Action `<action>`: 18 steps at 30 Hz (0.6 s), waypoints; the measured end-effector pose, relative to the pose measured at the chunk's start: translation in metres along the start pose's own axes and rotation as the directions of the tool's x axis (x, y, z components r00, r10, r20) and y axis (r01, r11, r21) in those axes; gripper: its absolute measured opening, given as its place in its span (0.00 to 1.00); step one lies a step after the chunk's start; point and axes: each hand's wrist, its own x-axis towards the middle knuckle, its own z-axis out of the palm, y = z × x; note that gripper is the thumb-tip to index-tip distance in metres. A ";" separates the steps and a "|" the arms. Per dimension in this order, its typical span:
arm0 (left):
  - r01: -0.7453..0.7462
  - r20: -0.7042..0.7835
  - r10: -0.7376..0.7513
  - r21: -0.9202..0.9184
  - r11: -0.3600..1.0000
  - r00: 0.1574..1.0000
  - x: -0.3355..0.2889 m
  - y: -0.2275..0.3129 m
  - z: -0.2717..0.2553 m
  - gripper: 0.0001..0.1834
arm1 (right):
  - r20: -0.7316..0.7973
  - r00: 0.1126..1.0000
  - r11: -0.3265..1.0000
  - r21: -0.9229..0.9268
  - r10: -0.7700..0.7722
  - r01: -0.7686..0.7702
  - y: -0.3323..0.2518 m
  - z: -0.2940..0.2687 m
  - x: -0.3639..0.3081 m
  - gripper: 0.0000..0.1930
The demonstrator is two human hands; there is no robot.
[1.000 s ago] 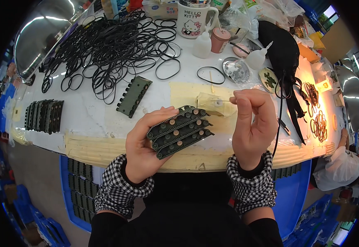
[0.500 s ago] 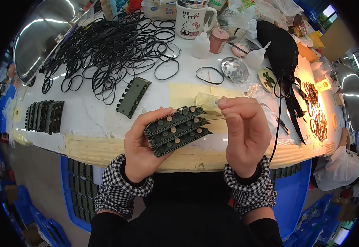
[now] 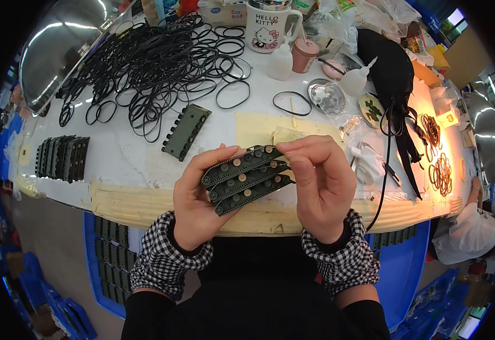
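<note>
Green stack (image 3: pixel 244 180): rested in left hand (image 3: pixel 193 195) above front edge of white table (image 3: pixel 117 164); showed three layers with round studs.
Left-hand grip: curled firmly around left end of green stack.
Right hand (image 3: pixel 324 190): stood narrow at fingertips beside right end of green stack; could not be told as holding or bare.
White mug (image 3: pixel 265 35): bore printed lettering and cartoon figure; stood near pink cup (image 3: pixel 304 55).
Clear tub (image 3: pixel 222 14): bore coloured lettering.
Black loops (image 3: pixel 162 62): lay heaped at far left.
Single green piece (image 3: pixel 187 132): lay slanted beyond left hand.
Taped block (image 3: pixel 284 135): sat partly hidden behind right hand.
Black cord (image 3: pixel 382 181): hung just right of right hand.
</note>
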 end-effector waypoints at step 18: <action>-0.068 -0.099 0.075 0.078 0.995 0.992 0.001 -0.010 0.000 0.50 | 0.044 0.968 0.657 -0.727 -0.246 0.200 0.004 -0.032 0.013 0.06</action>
